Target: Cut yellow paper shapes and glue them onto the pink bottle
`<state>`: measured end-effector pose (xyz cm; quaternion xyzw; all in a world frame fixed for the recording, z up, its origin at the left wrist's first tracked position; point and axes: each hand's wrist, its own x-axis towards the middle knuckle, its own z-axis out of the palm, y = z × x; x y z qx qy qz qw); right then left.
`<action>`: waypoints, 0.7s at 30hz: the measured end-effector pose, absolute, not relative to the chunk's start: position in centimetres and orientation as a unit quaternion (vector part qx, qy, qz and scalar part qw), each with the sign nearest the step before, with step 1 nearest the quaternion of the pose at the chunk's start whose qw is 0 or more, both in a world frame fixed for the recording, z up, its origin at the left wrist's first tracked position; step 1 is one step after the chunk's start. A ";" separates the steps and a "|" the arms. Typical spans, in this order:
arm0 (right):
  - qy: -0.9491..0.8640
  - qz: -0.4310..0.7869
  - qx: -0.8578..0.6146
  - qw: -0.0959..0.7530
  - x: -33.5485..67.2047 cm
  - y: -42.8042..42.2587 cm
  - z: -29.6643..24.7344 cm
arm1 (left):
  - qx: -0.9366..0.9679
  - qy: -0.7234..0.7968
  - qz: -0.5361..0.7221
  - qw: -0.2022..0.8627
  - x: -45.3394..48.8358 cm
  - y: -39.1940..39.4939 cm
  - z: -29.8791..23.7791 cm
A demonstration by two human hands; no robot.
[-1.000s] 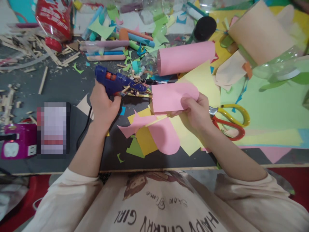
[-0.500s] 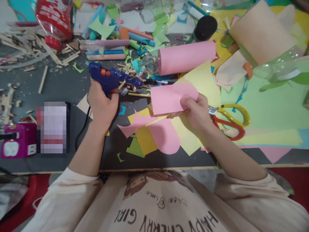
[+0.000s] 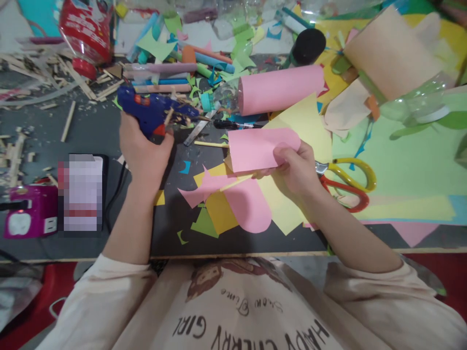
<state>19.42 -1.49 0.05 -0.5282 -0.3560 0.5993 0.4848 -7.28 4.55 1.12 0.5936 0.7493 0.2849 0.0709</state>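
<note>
Pink paper cut-out with one rounded end (image 3: pixel 255 149) is up in the right hand (image 3: pixel 297 167), above the dark grey table (image 3: pixel 168 238), straight edge facing left. That hand is closed in a pinch: thumb flat on top near the rounded end, fingers tucked underneath. Right forearm slants in from the lower right, just past the yellow-and-red-handled metal scissors (image 3: pixel 348 180).

Left hand (image 3: pixel 144 146) is wrapped around the handle of a blue plastic glue gun (image 3: pixel 146 114), thumb stretched along near the red trigger, other fingers mostly hidden behind the grip. Left forearm comes up steeply from the lower left. The nozzle points right and sits near the cut-out's straight edge but isn't touching it.

Container-wise: a clear plastic bottle with a teal cap (image 3: pixel 228 95) lies on its side, neck poking out the left end of a pink paper tube (image 3: pixel 282 90). Top left there's a clear plastic bottle with a red label and red cap (image 3: pixel 85 36), cap end towards the person; can't tell what's inside. Over on the right, a big peach paper cylinder (image 3: pixel 392 46) lies tilted, with clear plastic (image 3: pixel 412 103) showing along its lower end, contents unclear.
</note>
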 end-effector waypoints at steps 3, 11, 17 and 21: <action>-0.356 0.594 -0.530 0.490 19.5 -1.5 -0.1 | 0.552 0.788 0.268 0.044 -8.4 5.4 1.5; -0.347 0.586 -0.530 0.506 19.4 -1.4 -0.4 | 0.589 0.747 0.308 0.017 -10.9 5.5 0.2; -0.337 0.573 -0.521 0.535 19.2 -1.2 -0.8 | 0.857 0.464 0.210 0.082 -6.5 3.0 -0.4; -0.342 0.554 -0.524 0.549 19.4 -1.0 -0.9 | 0.887 0.425 0.173 0.059 -4.5 1.8 -0.1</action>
